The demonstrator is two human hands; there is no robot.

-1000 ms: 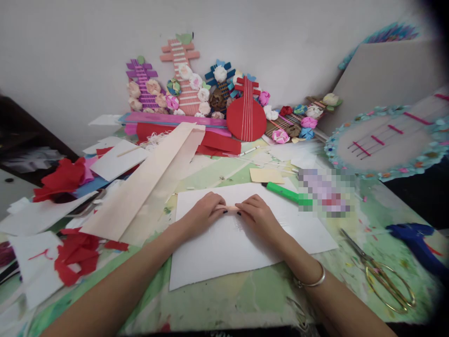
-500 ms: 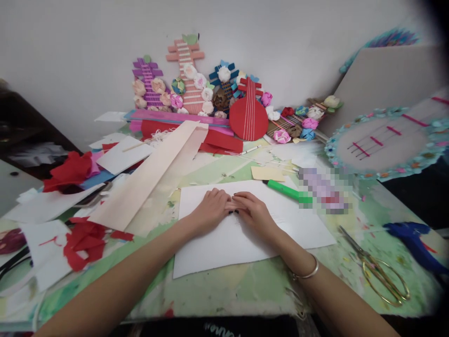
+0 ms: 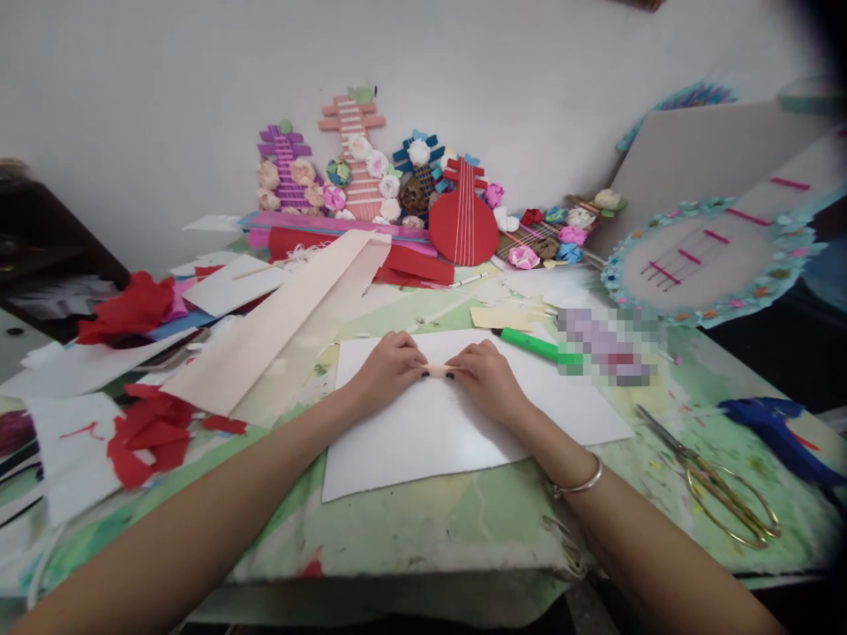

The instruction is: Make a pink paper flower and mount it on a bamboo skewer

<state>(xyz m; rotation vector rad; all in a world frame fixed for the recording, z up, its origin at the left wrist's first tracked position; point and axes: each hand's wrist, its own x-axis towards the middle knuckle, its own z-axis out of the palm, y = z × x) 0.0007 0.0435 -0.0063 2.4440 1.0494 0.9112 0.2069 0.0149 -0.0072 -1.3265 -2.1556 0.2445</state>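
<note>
Between my two hands stretches a short, narrow, pale peach strip (image 3: 437,370) that looks like rolled or folded paper. My left hand (image 3: 390,375) pinches its left end, and my right hand (image 3: 488,381) pinches the right end. Both hands rest over a white sheet (image 3: 403,454) lying on the table, and the fingertips hide the strip's ends. A green marker or glue tube (image 3: 533,344) with a dark tip lies beyond my right hand, by a small cream paper piece (image 3: 499,318). Gold-handled scissors (image 3: 711,481) lie to the right of the sheet.
At the left lie a long cream paper strip (image 3: 278,326), red paper scraps (image 3: 152,432) and white sheets. Decorated paper lutes, among them a red one (image 3: 463,225), lean on the back wall. A blue glue gun (image 3: 781,432) sits at the right edge.
My hands have moved apart from nearly touching, and the strip now shows between them. The view has shifted slightly.
</note>
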